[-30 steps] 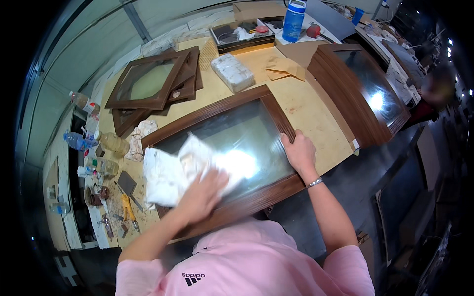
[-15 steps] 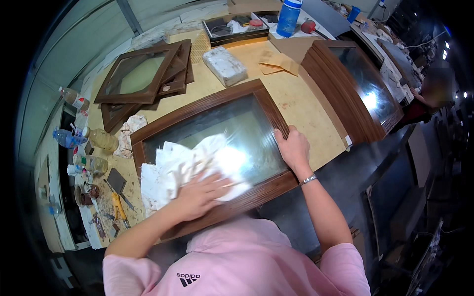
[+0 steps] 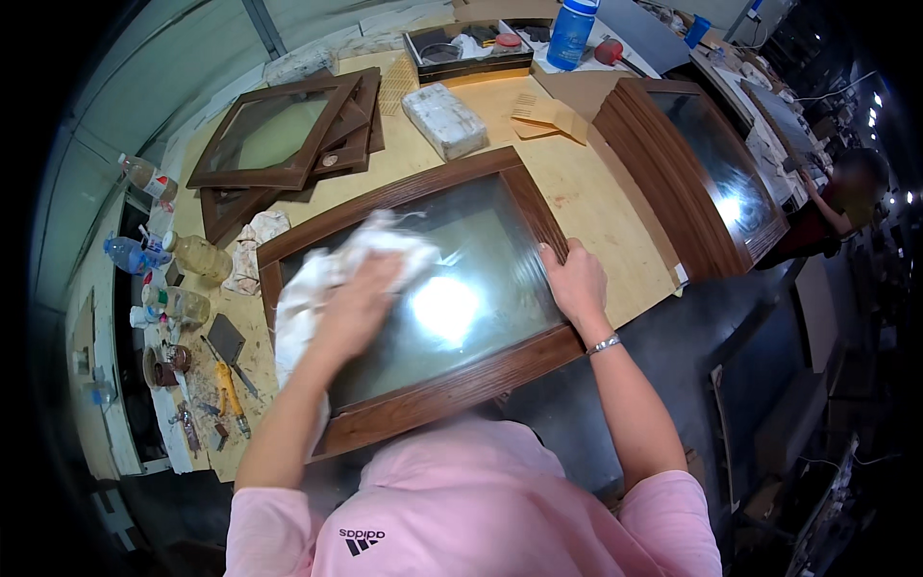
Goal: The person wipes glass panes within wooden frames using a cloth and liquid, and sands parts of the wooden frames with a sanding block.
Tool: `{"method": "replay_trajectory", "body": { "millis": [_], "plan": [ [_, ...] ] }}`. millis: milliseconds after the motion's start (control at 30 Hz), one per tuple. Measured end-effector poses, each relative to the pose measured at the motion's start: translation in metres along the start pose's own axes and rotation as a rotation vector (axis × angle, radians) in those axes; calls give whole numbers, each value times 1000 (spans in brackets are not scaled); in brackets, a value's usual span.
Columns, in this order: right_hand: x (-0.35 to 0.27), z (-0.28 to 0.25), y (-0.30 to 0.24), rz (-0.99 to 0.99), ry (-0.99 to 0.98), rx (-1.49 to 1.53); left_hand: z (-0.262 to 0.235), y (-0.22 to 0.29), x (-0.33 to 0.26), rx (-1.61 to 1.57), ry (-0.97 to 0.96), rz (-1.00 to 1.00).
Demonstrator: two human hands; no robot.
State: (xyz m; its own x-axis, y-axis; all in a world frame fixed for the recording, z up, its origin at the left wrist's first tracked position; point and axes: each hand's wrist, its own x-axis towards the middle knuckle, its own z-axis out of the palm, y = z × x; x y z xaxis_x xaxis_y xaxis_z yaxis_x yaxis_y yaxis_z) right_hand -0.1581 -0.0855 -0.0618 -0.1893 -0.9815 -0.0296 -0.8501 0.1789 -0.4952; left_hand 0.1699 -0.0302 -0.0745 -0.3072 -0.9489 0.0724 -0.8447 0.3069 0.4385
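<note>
Blue water bottle (image 3: 571,38), black-edged tray (image 3: 476,70), white block (image 3: 444,120), yellow-handled tool (image 3: 227,387)

Strong white glare on framed glass (image 3: 471,260), motion-blurred cloth (image 3: 325,271), dim right side, black curved fisheye edges

A broad, pale yellow wooden-looking tabletop (image 3: 601,207) is carrying a brown, wood-framed rectangular glass panel (image 3: 471,260), which is jutting past the near edge. Beyond it, a scuffed white rectangular block (image 3: 444,121) is lying beside folded tan paper pieces (image 3: 550,121). Stacked brown glazed frames (image 3: 274,135) are sitting far left; nearer, a crumpled, stained white cloth (image 3: 255,252) and a yellow-handled tool (image 3: 229,389) are resting.
</note>
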Motion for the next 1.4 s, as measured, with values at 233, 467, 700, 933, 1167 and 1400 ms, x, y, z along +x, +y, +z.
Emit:
{"method": "replay_trajectory", "body": {
  "millis": [233,467,700,933,1167,1400],
  "plan": [
    [0,1,-1,19,-3,15,-28,25,-108,-47,-196,-184],
    [2,2,1,25,-15,5,27,89,-5,12,-196,404],
    [2,6,2,12,-1,-15,48,71,136,244,19,440],
    [1,0,0,37,-47,-34,41,49,163,336,314,305],
    [-2,-1,-3,34,-27,-14,0,-16,70,428,332,28],
    [0,8,0,10,-5,-27,-85,-117,-113,380,386,-490]
  ]
}}
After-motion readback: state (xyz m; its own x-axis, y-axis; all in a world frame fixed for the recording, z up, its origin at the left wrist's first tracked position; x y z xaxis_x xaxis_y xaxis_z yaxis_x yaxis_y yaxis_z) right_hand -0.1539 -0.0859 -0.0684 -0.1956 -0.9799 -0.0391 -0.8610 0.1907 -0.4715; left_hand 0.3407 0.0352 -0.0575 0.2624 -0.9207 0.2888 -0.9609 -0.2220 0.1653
